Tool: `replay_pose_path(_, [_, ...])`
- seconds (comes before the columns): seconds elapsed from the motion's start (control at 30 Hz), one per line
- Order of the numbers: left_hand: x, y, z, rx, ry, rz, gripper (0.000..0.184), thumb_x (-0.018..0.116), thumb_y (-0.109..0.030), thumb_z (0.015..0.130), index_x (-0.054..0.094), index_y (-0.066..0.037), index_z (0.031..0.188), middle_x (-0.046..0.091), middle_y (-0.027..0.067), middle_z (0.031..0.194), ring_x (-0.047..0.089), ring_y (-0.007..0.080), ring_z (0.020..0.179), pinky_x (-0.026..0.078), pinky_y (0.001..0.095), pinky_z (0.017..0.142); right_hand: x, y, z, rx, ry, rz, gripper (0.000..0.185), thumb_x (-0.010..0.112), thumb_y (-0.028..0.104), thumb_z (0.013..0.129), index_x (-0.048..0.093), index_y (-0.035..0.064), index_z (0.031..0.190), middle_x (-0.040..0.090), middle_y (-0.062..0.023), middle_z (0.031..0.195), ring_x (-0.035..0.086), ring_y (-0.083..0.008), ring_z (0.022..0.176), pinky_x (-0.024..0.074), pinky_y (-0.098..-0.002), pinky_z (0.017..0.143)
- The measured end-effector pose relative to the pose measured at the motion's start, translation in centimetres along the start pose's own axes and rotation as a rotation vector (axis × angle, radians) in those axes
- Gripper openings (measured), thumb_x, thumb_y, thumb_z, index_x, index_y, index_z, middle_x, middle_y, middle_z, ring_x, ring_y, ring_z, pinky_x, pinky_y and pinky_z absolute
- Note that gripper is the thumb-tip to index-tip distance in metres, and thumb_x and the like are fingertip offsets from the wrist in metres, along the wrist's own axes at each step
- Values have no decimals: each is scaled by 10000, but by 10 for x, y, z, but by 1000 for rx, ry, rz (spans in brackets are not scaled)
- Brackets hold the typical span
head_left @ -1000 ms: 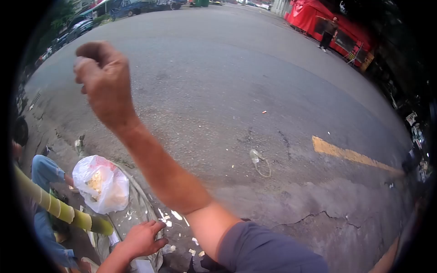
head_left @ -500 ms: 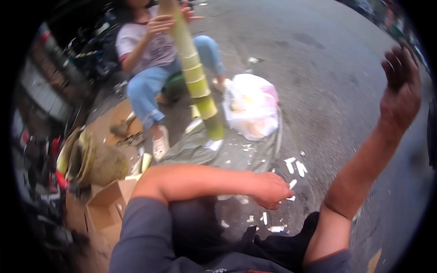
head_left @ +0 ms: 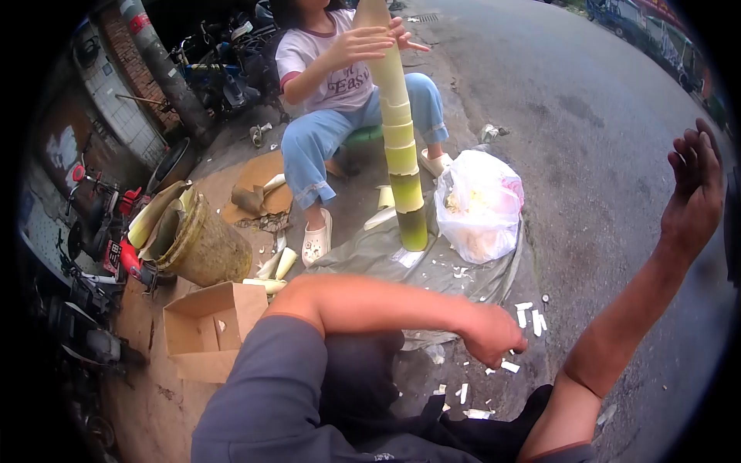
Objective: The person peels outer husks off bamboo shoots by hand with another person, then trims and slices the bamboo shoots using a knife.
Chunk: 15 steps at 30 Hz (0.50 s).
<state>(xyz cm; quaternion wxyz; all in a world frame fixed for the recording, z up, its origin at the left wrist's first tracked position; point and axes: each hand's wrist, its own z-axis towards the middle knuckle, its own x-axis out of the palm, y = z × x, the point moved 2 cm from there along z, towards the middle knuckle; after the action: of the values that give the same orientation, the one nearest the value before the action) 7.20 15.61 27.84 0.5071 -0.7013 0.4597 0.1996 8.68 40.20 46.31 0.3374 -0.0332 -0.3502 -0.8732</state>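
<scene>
My right hand (head_left: 695,185) is raised at the far right over the road, fingers stretched out and nothing in them. My left arm crosses in front of me. Beyond my knee, my left hand (head_left: 494,336) hangs low beside white scraps (head_left: 538,322), its fingers pointing down and mostly hidden behind its back. A tall bamboo shoot (head_left: 401,158), pale above and green at its base, stands upright on a grey-green cloth (head_left: 482,285). A seated person (head_left: 347,85) has both hands at its upper part. A white plastic bag (head_left: 480,208) with pale pieces inside sits beside it.
At the left are an open cardboard box (head_left: 212,328), a dirty bucket (head_left: 208,247) holding large husks and flattened cardboard (head_left: 258,185). Parked two-wheelers (head_left: 93,332) stand farther left, near a pole (head_left: 162,69). Road (head_left: 556,139) runs along the right.
The view has swung left from the road to the seated person and the bamboo shoot. My raised right hand has gone from curled to stretched out. My left hand stays low by the scraps.
</scene>
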Motion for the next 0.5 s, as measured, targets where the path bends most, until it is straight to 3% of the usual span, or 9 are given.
replay_pose_path(0.07, [-26,11,-13,-62,-48,-78,538,701,-274,865,596,-41,1339,676,159,1228,648,341,1164,519,454,988,-2,-2,1,2,1,-5,365,484,272,1098,665,58,1332,708,-113,1274,713,-205,1094,570,-314,969])
replay_pose_path(0.13, [-62,56,-37,-222,-261,-323,565,704,-307,889,584,-33,1369,694,143,1188,661,281,1114,522,426,975,-6,-5,4,9,10,-7,370,476,274,1101,661,58,1337,698,-114,1300,707,-208,1111,564,-314,982])
replay_pose_path(0.17, [-76,85,-59,-293,-531,-483,524,714,-262,877,592,-14,1322,688,135,1132,663,258,1054,529,402,931,-7,-6,2,-25,7,-39,370,481,277,1098,662,59,1336,704,-111,1282,707,-203,1103,566,-313,973])
replay_pose_path(0.23, [-82,151,-110,-446,-1408,-609,444,733,-172,852,606,25,1229,678,120,1020,665,212,934,542,355,844,-10,-4,2,-102,-3,-106,370,493,282,1093,664,61,1336,714,-104,1245,706,-195,1086,568,-309,955])
replay_pose_path(0.27, [-84,179,-135,-500,-1796,-529,405,742,-127,839,614,44,1183,672,113,965,667,189,874,549,331,801,-8,4,3,-34,-14,-17,349,529,268,1048,655,41,1281,689,-98,1126,678,-194,968,546,-303,841])
replay_pose_path(0.33, [-81,261,-196,-910,-1991,-104,784,846,-296,761,484,128,1311,618,207,1161,627,267,1068,524,365,924,2,24,2,102,-25,153,322,601,240,959,636,2,1173,638,-87,887,623,-192,733,501,-291,614])
replay_pose_path(0.37, [-87,265,-211,-1052,-2027,88,940,879,-385,714,452,137,1369,596,251,1247,565,308,1208,464,393,1038,1,22,2,105,-34,138,337,598,245,955,640,-1,1181,628,-89,902,615,-194,739,498,-292,619])
replay_pose_path(0.4, [-93,285,-225,-1058,-1982,3,1025,886,-416,701,410,142,1417,563,279,1321,506,339,1294,404,409,1106,-2,20,2,106,-41,121,351,595,250,952,643,-4,1190,619,-91,918,608,-197,746,496,-293,625])
replay_pose_path(0.5, [-132,310,-240,-677,-1983,-53,938,892,-367,714,458,117,1389,592,244,1298,564,304,1238,457,384,1048,-3,6,4,128,-30,69,342,581,252,971,642,12,1207,617,-79,909,606,-196,757,493,-313,637])
